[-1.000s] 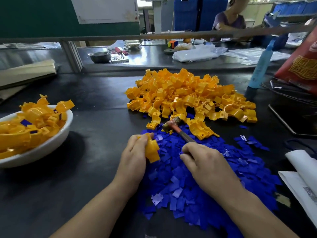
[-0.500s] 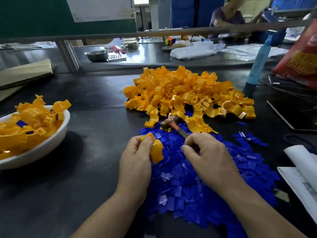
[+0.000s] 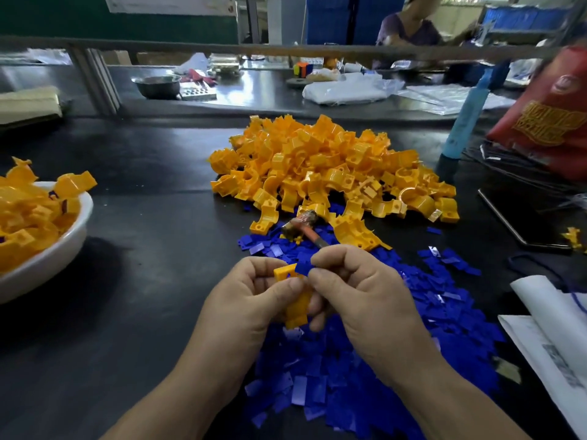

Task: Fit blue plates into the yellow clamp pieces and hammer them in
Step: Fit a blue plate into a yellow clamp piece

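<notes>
My left hand (image 3: pixel 251 300) grips a yellow clamp piece (image 3: pixel 297 308) above the heap of blue plates (image 3: pixel 365 354). My right hand (image 3: pixel 359 300) pinches a single blue plate (image 3: pixel 303 268) against the top of that clamp, and the hammer's handle runs out from under its fingers. The small hammer (image 3: pixel 301 224) points away from me, its head over the far edge of the blue heap. A big pile of loose yellow clamp pieces (image 3: pixel 330 166) lies beyond it.
A white bowl (image 3: pixel 57 249) full of yellow clamps with blue inserts stands at the left. A blue bottle (image 3: pixel 467 115) and a red bag (image 3: pixel 546 122) stand at the right, papers (image 3: pixel 559 338) at the near right. Another person sits at the far bench.
Both hands have come together and risen off the blue heap. My right hand has picked up a blue plate and brought it to the top of the clamp in my left hand.
</notes>
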Action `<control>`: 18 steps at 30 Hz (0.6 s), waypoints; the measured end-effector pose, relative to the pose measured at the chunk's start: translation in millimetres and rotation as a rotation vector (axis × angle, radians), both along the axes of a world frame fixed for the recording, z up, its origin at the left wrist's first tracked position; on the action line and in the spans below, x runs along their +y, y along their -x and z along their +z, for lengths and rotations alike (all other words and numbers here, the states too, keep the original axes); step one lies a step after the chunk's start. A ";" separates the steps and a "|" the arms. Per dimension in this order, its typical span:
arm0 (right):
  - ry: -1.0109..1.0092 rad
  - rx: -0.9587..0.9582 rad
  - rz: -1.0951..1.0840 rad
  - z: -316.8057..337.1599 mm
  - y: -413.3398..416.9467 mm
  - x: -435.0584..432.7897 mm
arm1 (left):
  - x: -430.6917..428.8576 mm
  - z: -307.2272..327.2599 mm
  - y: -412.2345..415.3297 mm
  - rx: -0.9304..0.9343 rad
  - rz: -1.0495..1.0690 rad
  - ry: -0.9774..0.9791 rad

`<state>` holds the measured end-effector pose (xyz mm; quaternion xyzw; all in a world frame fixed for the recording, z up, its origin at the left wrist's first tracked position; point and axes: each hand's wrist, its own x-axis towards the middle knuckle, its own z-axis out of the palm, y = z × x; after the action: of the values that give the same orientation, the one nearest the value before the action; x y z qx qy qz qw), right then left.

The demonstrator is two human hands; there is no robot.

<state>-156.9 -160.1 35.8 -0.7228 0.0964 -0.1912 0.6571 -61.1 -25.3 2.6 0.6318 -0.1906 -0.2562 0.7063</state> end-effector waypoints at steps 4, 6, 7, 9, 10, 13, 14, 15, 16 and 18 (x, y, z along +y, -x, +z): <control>0.189 -0.008 -0.056 -0.3 2.9 3.4 | 3.0 3.3 2.1 -0.051 0.030 0.039; 0.252 0.004 -0.061 -0.1 3.5 4.2 | 3.2 4.0 3.8 -0.053 0.038 0.043; 0.277 0.010 -0.063 0.0 3.7 3.8 | 3.5 3.8 4.1 -0.055 0.037 0.040; 0.299 0.011 -0.066 0.3 4.2 2.9 | 4.6 3.8 4.7 -0.052 0.015 0.038; 0.300 0.006 -0.067 0.3 4.5 2.4 | 5.0 4.6 5.4 -0.046 -0.003 0.039; 0.355 -0.028 -0.080 -0.2 4.6 1.6 | 5.2 4.9 6.3 -0.018 -0.047 0.038; 0.391 -0.044 -0.086 0.0 4.3 1.4 | 4.8 5.0 6.1 0.004 -0.059 0.040; 0.430 -0.061 -0.091 0.3 4.1 1.3 | 4.4 5.1 5.5 0.033 -0.072 0.042; 0.469 -0.079 -0.094 0.6 3.8 1.1 | 4.3 5.0 4.4 0.066 -0.085 0.046; 0.514 -0.098 -0.097 0.3 3.5 0.4 | 4.7 4.9 1.8 0.142 -0.120 0.067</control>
<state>-160.4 -159.7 36.1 -0.8503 0.0472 -0.2754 0.4460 -62.9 -20.6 7.5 0.5755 -0.1858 -0.3355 0.7223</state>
